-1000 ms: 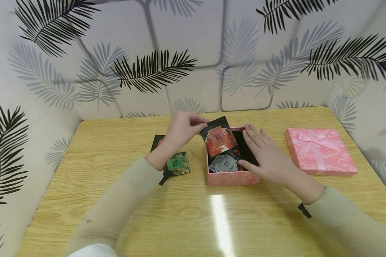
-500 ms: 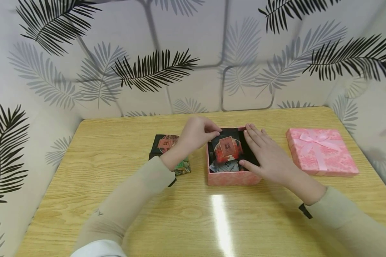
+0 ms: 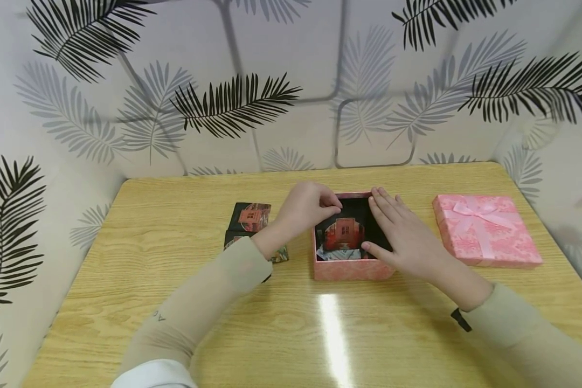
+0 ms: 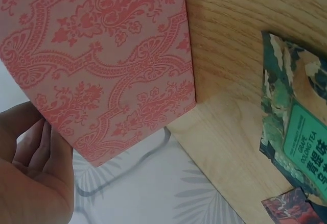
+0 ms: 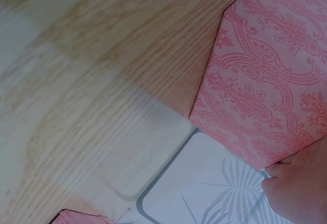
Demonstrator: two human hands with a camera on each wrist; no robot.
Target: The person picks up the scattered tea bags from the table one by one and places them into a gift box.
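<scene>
A pink patterned box [image 3: 354, 270] stands lidless mid-table with tea sachets inside. Uppermost is a black tea sachet with a red picture [image 3: 343, 233]; a pale sachet [image 3: 338, 255] shows below it. My left hand [image 3: 306, 209] reaches over the box's left side and pinches the black sachet's upper edge between thumb and forefinger. Flat along the right rim lies my right hand [image 3: 407, 234], fingers straight, thumb over the front corner. Both wrist views show the box's patterned outer wall [image 4: 117, 55]; the fingertips are hidden behind it in the left wrist view.
Left of the box lie more tea sachets [image 3: 250, 216], partly covered by my left forearm; one is a green grape oolong tea sachet [image 4: 301, 142]. The pink box lid with a ribbon bow [image 3: 485, 231] lies to the right. A leaf-patterned backdrop [image 3: 291, 124] rises behind the table.
My left hand has moved right and down, bringing the black-and-red tea sachet from above the box down into it, over the pale sachet. The right hand has stayed on the rim.
</scene>
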